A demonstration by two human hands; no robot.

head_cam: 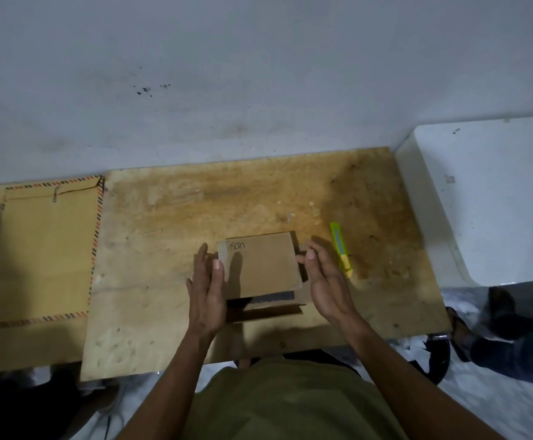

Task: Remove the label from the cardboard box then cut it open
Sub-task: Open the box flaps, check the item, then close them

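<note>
We see the cardboard box (pixel 260 268) lying on the wooden desk (pixel 169 249), near its front edge and about in the middle, with a handwritten word in the far left corner of its top face and a flap spread out at its near side. Our left hand (pixel 206 292) lies against the left side of the box, the thumb resting on the top face, fingers straight, so its grip is released. Our right hand (pixel 325 277) touches the right edge of the box with slightly bent fingertips, the palm apart from it, also not grasping anything. Just beside the right hand lies a green and yellow cutter (pixel 340 249). Far to the left, a large brown envelope (pixel 42 249) with a striped border lies on the desk.
</note>
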